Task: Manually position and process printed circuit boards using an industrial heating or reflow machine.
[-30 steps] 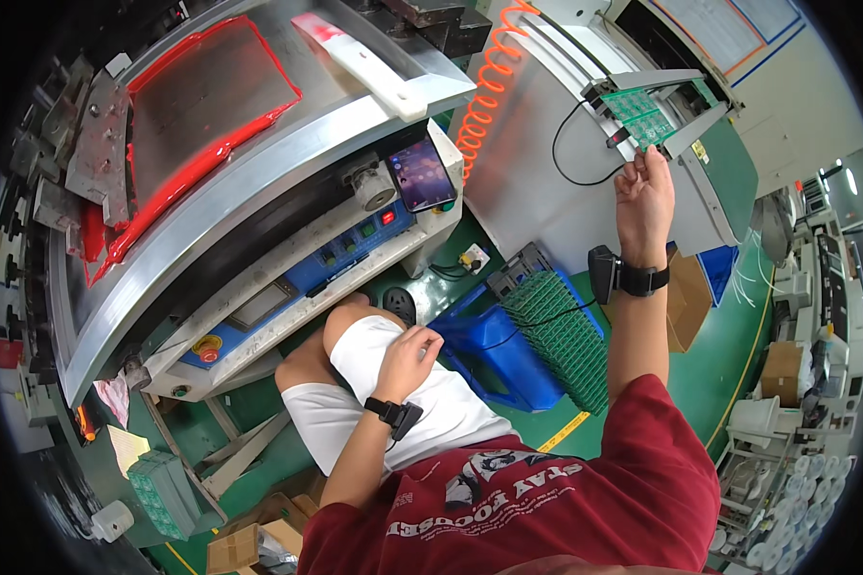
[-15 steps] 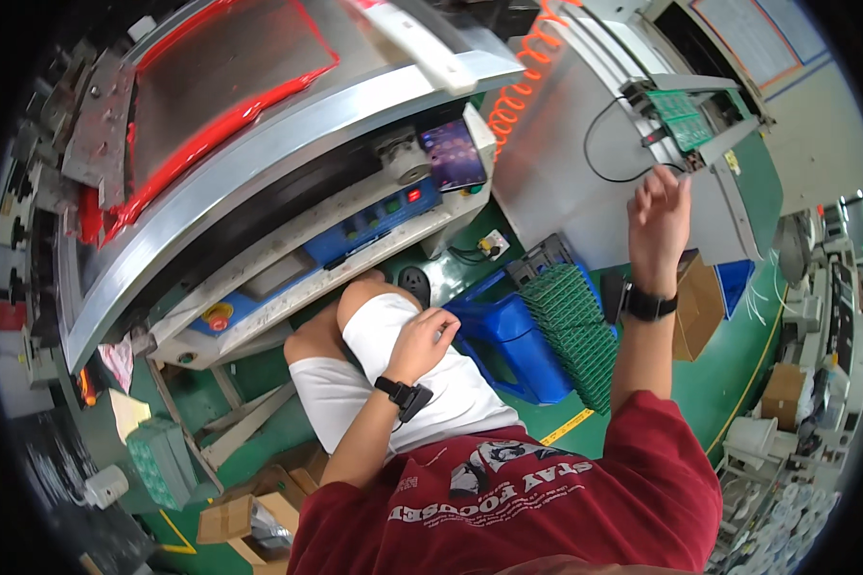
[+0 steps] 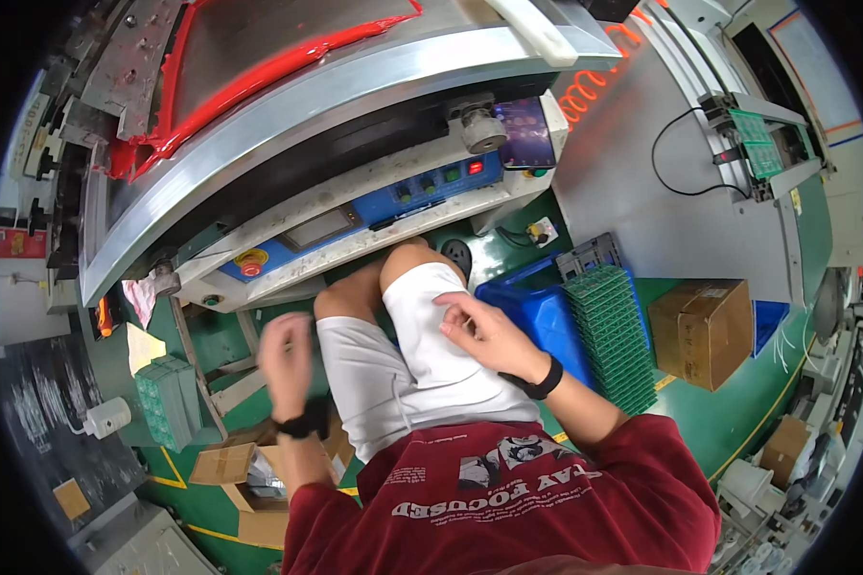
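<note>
Hands at rest over white shorts, before a grey machine.

White shorts (image 3: 422,369), creased and pale, cover the seated person's lap below the blue control panel (image 3: 384,206). Right hand (image 3: 484,331) lies on the right thigh, fingers loosely curled, gripping nothing. Left hand (image 3: 286,359) hovers blurred beside the left thigh, open and empty. Green circuit boards (image 3: 612,331) stand stacked just beside a blue bin (image 3: 537,321).

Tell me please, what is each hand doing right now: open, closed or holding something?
Left hand: blurred beside the knee; its state cannot be told.
Right hand: open, resting on the white shorts, holding nothing.
</note>
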### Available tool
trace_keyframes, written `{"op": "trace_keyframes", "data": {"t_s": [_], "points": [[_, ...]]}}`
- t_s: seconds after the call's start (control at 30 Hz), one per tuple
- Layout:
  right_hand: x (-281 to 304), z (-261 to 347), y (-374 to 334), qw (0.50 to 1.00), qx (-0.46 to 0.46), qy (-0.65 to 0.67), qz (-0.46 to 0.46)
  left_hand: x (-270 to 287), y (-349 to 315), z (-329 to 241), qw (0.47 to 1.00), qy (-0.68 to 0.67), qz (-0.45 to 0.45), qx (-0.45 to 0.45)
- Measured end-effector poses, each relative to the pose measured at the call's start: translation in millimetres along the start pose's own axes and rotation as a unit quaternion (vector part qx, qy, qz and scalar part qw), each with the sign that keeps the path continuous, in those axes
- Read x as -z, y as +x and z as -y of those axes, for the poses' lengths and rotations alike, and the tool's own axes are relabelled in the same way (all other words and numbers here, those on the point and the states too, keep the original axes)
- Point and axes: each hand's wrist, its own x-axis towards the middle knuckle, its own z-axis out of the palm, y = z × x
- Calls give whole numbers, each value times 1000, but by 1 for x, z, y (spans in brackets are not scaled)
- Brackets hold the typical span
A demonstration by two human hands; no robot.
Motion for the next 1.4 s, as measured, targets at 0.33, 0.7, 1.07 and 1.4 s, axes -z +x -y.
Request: {"op": "trace_keyframes", "data": {"t_s": [0.33,0.7,1.07,1.4], "points": [[53,20,38,967,79,-109,-217,200,-75,42,887,406,-193,108],[84,23,60,927,56,-217,-300,223,-76,63,917,347,-110,161],[93,29,70,936,83,-160,-302,245,-65,48,942,251,-51,216],[101,31,100,783,156,-461,-388,234,-51,12,931,316,-113,143]]}}
